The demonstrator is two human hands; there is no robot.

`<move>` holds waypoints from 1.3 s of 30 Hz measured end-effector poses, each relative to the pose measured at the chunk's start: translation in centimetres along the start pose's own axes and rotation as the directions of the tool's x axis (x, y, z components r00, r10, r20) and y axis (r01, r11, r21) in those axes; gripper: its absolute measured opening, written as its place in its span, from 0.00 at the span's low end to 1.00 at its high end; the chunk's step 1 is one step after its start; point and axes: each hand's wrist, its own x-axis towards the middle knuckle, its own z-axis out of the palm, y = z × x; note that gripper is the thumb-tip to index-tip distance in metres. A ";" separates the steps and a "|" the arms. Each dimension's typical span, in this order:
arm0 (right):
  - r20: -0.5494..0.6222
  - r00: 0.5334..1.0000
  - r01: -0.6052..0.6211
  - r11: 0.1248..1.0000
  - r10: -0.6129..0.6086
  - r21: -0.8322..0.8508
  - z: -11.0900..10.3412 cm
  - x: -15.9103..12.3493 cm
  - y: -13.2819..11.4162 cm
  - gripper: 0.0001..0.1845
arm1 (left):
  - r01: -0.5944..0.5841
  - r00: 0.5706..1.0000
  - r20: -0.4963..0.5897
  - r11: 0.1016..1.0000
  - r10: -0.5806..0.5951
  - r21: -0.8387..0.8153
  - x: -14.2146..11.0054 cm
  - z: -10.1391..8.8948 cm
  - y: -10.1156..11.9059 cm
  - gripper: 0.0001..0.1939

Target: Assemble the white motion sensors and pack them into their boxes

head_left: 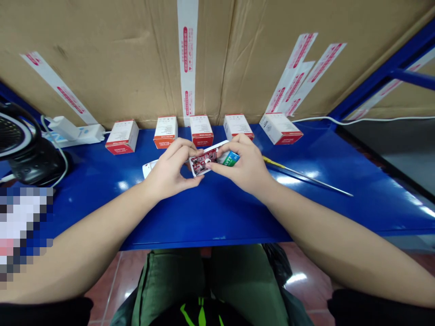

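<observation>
Between my hands, above the blue table, is an opened white device with a red circuit board [200, 164] and a battery [230, 159] with a green and blue wrapper in its right part. My left hand [172, 171] grips the device's left end, thumb below and fingers above. Closed round the right end, my right hand [249, 165] has its thumb over a small round white part on the board. A white rounded plastic piece [148, 168] lies partly hidden behind my left hand. Right of my right hand lies a screwdriver [306, 174] with a yellow handle and a long metal shaft.
Several red and white boxes, one of them [121, 133] at the left end, stand in a row along the cardboard wall [136, 59]. A black fan [29, 149] and a power strip [79, 136] are at the left. The blue table [210, 222] has its front edge near my lap.
</observation>
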 end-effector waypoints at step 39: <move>0.438 0.897 0.207 0.828 0.051 -0.520 -4.2 2.5 3.7 0.12 | 0.422 0.840 0.442 0.891 -0.315 -0.168 0.6 -3.4 -2.8 0.22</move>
